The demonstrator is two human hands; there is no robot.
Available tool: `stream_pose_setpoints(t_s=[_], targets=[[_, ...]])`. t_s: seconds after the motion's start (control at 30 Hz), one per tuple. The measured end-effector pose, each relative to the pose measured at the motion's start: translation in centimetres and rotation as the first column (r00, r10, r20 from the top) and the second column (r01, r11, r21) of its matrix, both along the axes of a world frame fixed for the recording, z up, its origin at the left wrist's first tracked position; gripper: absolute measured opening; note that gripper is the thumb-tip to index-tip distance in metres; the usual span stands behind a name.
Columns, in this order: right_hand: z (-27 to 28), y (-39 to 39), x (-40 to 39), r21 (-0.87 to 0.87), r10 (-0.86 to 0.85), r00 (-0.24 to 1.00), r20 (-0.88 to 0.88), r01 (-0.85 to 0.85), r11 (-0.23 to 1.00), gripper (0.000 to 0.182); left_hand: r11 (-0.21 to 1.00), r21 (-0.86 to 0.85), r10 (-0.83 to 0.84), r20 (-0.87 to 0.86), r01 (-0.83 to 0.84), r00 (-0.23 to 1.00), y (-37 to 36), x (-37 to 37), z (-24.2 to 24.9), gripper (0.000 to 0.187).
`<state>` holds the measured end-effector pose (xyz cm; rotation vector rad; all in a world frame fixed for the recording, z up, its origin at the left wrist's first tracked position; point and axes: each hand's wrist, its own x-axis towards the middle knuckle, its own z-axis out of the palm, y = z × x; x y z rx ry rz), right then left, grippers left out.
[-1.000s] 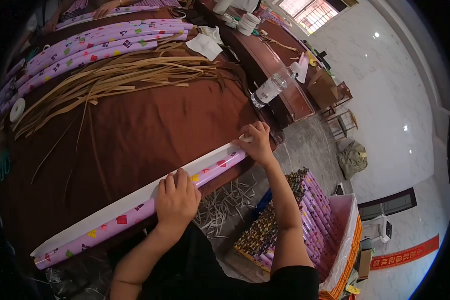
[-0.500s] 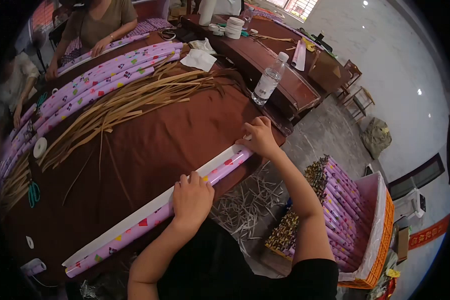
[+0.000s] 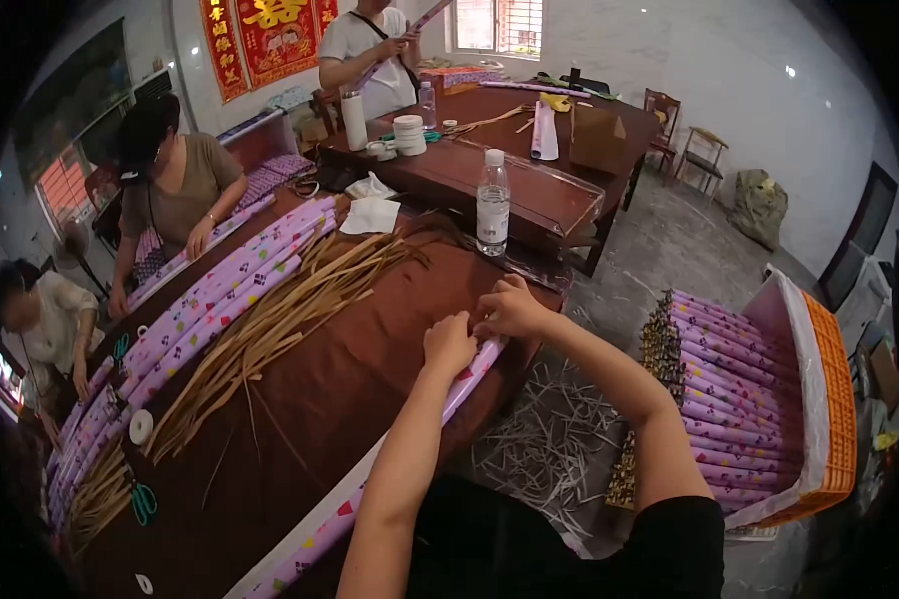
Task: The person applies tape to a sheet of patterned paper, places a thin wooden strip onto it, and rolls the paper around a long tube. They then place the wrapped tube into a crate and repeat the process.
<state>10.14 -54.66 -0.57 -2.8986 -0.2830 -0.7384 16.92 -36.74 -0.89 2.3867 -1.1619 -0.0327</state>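
At the table's near right edge, your left hand (image 3: 449,344) and right hand (image 3: 509,309) pinch the purple wrapping-paper roll (image 3: 370,489). Both grip its far end together, apparently keeping the paper wound tight.

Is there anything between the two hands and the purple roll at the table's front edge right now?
Nothing visible. Both the left hand and the right hand already rest on the near end of the purple roll at the table edge. The water bottle and the tan strips lie farther back, apart from them.
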Motion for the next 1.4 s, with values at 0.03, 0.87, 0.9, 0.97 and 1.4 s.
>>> stream_pose_setpoints(t_s=[0.03, 0.87, 0.9, 0.97, 1.4], targets=[[0.6, -0.4, -0.3, 0.097, 0.032, 0.994, -0.107, -0.021, 0.995, 0.026, 1.000, -0.020, 0.005, -0.021, -0.006, 1.000, 0.1, -0.3, 0.2, 0.028], [0.4, -1.5, -1.2, -0.042, 0.128, 0.992, 0.021, -0.127, 0.991, 0.013, 0.967, -0.250, -0.041, -0.361, -0.054, 0.932, -0.4, 0.2, -1.1, 0.020], [0.4, -1.8, -1.1, -0.028, 0.157, 0.988, 0.005, -0.156, 0.987, 0.013, 0.966, -0.252, -0.043, -0.349, -0.050, 0.936, -0.4, 0.3, -1.2, 0.021], [0.9, -1.8, -1.3, -0.040, 0.135, 0.990, -0.047, -0.136, 0.990, 0.012, 0.970, -0.239, -0.041, -0.326, -0.041, 0.945, -0.5, 0.2, -1.2, 0.021], [1.7, 0.2, -1.6, -0.147, 0.166, 0.983, 0.075, -0.154, 0.977, 0.010, 0.967, -0.251, -0.090, -0.233, 0.029, 0.968, -0.6, 0.2, -1.4, 0.022]])
